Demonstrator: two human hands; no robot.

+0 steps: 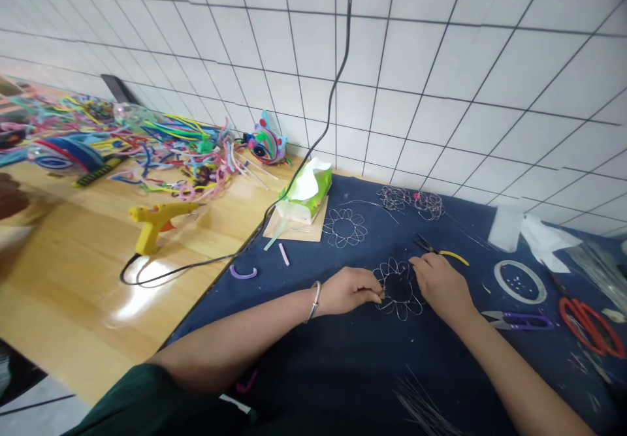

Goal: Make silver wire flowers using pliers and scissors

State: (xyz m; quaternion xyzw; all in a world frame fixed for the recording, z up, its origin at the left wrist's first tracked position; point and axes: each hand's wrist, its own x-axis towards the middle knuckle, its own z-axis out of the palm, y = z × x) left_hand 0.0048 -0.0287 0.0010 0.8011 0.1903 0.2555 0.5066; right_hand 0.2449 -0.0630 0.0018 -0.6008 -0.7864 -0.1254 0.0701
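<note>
A flower-shaped wire frame [400, 310], with thin looped petals around an open ring, lies on the dark blue cloth between my hands. My left hand [355, 289], with a bracelet at the wrist, pinches the frame's left edge. At its upper right my right hand [438, 282] has its fingers closed on a petal. Just beyond the right hand lie pliers [453, 256] with yellow handles. A second wire flower [345, 228] rests flat farther back, to the left.
Left on the wooden table sit a yellow glue gun [157, 222] and heaped pipe cleaners [171, 142]. A tissue pack [313, 194] stands behind. Purple snips [526, 320], red-handled scissors [585, 325] and a white ring [520, 282] lie right. Another person's hand [10, 196] shows far left.
</note>
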